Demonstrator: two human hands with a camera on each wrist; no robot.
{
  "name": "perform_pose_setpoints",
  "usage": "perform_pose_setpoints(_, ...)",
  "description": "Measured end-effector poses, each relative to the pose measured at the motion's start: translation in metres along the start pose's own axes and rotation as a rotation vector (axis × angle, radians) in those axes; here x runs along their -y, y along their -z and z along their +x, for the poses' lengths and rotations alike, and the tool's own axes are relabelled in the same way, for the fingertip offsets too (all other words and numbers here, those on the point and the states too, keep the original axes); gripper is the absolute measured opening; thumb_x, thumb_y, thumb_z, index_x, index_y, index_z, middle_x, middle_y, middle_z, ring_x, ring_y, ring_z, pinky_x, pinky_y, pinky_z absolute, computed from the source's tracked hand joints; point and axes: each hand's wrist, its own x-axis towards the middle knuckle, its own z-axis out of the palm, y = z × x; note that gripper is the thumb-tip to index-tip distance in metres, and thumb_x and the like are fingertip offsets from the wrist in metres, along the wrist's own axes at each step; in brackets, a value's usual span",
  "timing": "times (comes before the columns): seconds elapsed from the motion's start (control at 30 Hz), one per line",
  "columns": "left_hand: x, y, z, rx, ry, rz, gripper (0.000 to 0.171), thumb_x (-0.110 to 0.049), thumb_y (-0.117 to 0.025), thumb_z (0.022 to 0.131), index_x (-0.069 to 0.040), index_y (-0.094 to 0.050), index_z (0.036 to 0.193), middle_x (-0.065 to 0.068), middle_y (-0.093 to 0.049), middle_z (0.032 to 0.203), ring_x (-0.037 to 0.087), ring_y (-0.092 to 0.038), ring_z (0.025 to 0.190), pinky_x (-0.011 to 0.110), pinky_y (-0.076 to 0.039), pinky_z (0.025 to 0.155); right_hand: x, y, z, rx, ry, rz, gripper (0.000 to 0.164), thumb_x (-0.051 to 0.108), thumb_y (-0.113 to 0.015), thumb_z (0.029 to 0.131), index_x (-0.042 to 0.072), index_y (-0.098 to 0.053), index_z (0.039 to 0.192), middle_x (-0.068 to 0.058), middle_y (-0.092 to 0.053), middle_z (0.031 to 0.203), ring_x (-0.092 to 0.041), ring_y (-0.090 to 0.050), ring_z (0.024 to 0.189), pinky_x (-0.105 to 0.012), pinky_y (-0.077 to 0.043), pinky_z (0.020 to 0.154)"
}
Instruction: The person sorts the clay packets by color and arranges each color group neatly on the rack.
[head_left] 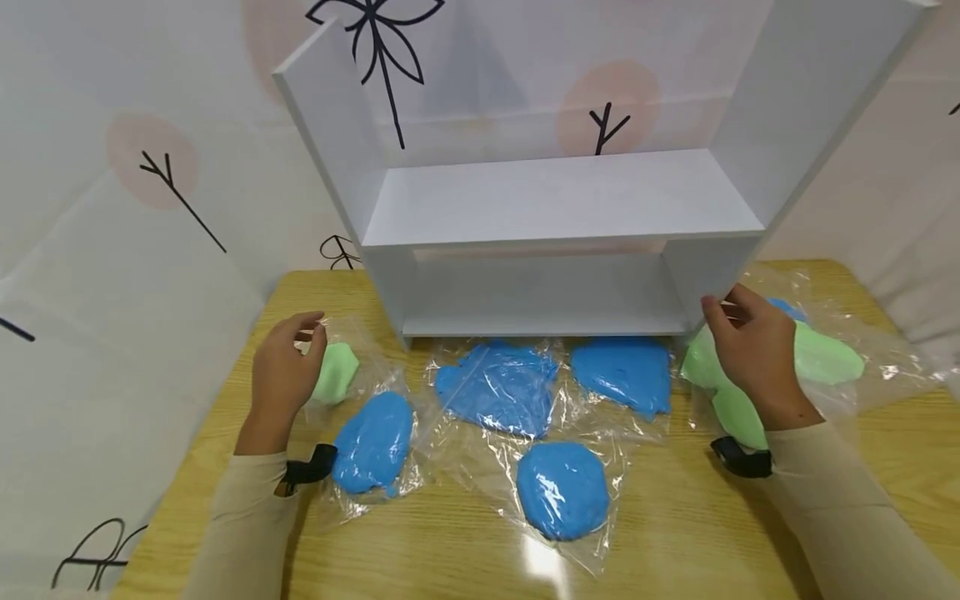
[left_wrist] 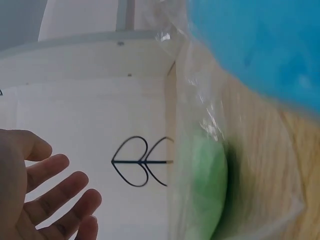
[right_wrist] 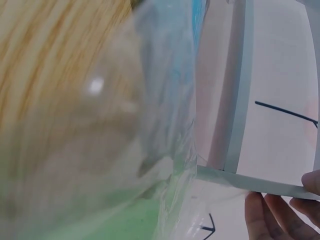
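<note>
A white shelf unit (head_left: 555,200) with tall side panels stands at the back of the table. My right hand (head_left: 757,342) grips the front edge of its right panel low down; in the right wrist view the thumb (right_wrist: 312,181) lies on one side of the board and the fingers (right_wrist: 280,217) on the other. Left of the unit, my left hand (head_left: 288,367) hovers with loosely bent fingers, apart from the panel and holding nothing. Just beside it lies a light green lump in a clear bag (head_left: 336,373). More green lumps in clear plastic (head_left: 828,354) lie around the right hand.
Several clear bags with blue putty-like lumps lie before the shelf, among them a left one (head_left: 375,442), a middle one (head_left: 498,387) and a round front one (head_left: 562,490). The wooden table (head_left: 435,550) meets a patterned cloth backdrop (head_left: 187,292).
</note>
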Motion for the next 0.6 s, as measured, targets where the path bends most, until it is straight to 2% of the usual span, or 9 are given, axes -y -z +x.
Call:
perform_pose_setpoints(0.23,0.016,0.005,0.000,0.097,0.099,0.045,0.041,-0.029,-0.051,0.104,-0.007,-0.058,0.138,0.021,-0.063,0.127,0.041,-0.063,0.110,0.057,-0.052,0.083,0.001,-0.002,-0.001,0.002,0.012,0.006,0.038,0.023,-0.059,0.100,0.006,-0.063,0.135,-0.026,-0.068,0.121,0.016,-0.058,0.089,0.004,-0.039,0.073)
perform_pose_setpoints(0.43,0.024,0.008,0.001,0.190,0.206,0.078,0.051,-0.036,-0.050,0.103,-0.006,-0.052,0.144,0.027,-0.054,0.135,0.044,-0.058,0.118,0.059,-0.051,0.089,0.001,0.000,-0.001,0.005,0.027,-0.006,0.038,0.023,-0.059,0.101,0.003,-0.064,0.133,-0.027,-0.068,0.120,0.021,-0.054,0.088,0.004,-0.038,0.073)
perform_pose_setpoints(0.6,0.032,0.009,0.001,0.256,0.284,0.119,0.066,-0.051,-0.047,0.101,-0.006,-0.043,0.150,0.030,-0.044,0.141,0.048,-0.051,0.121,0.061,-0.048,0.090,-0.001,0.001,-0.001,0.013,0.040,-0.017,0.036,0.019,-0.059,0.100,0.003,-0.064,0.132,-0.027,-0.068,0.121,0.028,-0.047,0.087,0.005,-0.037,0.073)
